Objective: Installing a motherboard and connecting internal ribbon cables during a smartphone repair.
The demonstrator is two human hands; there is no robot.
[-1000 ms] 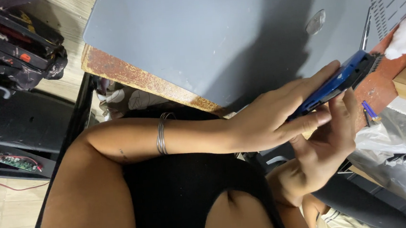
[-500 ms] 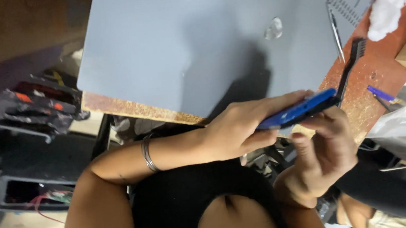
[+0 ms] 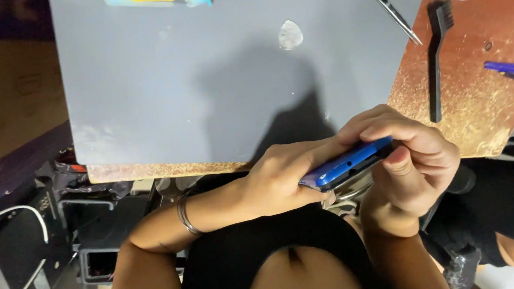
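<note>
Both hands grasp the blue phone (image 3: 347, 164) edge-up; its long axis runs from the left hand (image 3: 283, 176) up-right into the right hand (image 3: 411, 152).

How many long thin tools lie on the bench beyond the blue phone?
3. A black brush lies on the brown wood, tweezers lie on the grey mat's right edge, and a purple pen lies at far right. Others may be out of frame.

View: single head camera | Faced: steeply down over the person's lap | Range: close to hands | Framed: near edge of grey worktop (image 3: 146, 110) above
</note>
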